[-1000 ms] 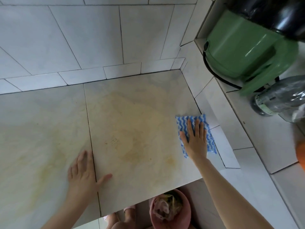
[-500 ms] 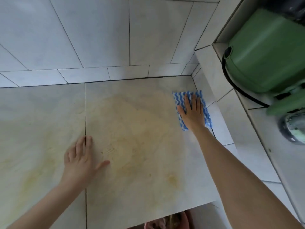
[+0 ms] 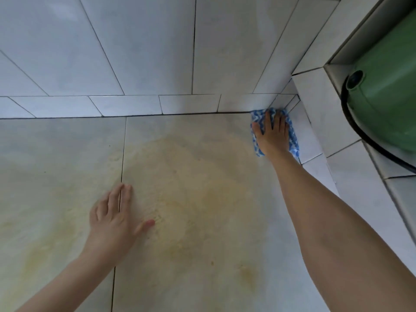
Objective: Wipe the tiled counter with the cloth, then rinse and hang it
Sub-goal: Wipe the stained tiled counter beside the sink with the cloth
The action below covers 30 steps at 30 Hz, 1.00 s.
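The tiled counter point(image 3: 202, 255) fills the view, pale with a broad yellowish stain across its middle. A blue-and-white wavy-patterned cloth point(image 3: 293, 140) lies flat in the far right corner, against the back wall and the raised side ledge. My right hand point(image 3: 273, 134) presses on it with straight, spread fingers, covering most of the cloth. My left hand point(image 3: 112, 224) rests flat on the counter over a grout line at the lower left, fingers extended and holding nothing.
A tiled back wall point(image 3: 135, 52) rises behind the counter. A raised tiled ledge point(image 3: 319, 122) runs along the right side. On it stands a green appliance point(image 3: 387, 97) with a black cord point(image 3: 358, 134) curving round its base.
My right hand has pushed the cloth away along the right side into the far corner. The view has shifted forward; my left hand stays planted on the counter.
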Each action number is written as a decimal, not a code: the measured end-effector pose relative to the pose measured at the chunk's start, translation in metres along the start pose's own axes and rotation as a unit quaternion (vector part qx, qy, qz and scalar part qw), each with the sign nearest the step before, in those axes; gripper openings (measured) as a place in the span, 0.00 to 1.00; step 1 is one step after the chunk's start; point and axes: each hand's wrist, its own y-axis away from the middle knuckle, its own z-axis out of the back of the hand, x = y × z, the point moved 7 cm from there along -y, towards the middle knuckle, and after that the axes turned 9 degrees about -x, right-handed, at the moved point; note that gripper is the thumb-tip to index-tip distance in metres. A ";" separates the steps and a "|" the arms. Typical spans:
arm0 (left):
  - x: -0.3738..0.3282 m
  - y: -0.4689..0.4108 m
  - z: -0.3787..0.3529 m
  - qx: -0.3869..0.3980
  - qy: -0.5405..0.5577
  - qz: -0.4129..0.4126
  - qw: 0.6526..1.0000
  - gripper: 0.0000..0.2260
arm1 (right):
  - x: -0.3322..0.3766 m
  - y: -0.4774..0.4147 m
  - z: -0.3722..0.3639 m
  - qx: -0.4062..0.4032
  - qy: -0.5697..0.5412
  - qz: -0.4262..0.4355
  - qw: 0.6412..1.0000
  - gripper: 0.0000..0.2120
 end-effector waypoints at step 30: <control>-0.009 0.003 0.007 0.014 0.012 -0.007 1.000 0.40 | 0.051 0.169 -0.013 0.055 -0.001 0.153 0.987 0.30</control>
